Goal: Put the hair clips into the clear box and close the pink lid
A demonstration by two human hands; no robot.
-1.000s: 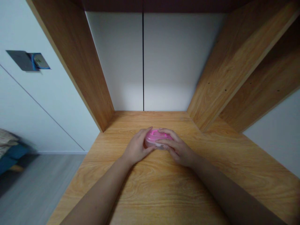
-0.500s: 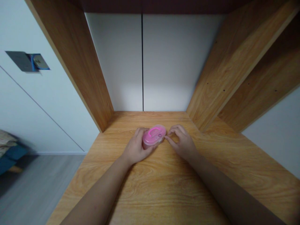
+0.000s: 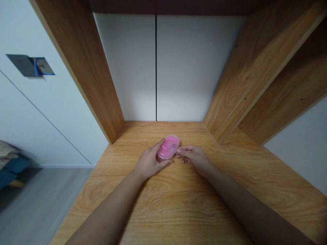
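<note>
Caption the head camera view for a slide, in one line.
The left hand holds a pink oval case on a wooden surface, with the right hand beside it.

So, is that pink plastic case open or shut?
Shut, it seems: the pink plastic case shows one closed oval outline, no lid swung away.
</note>
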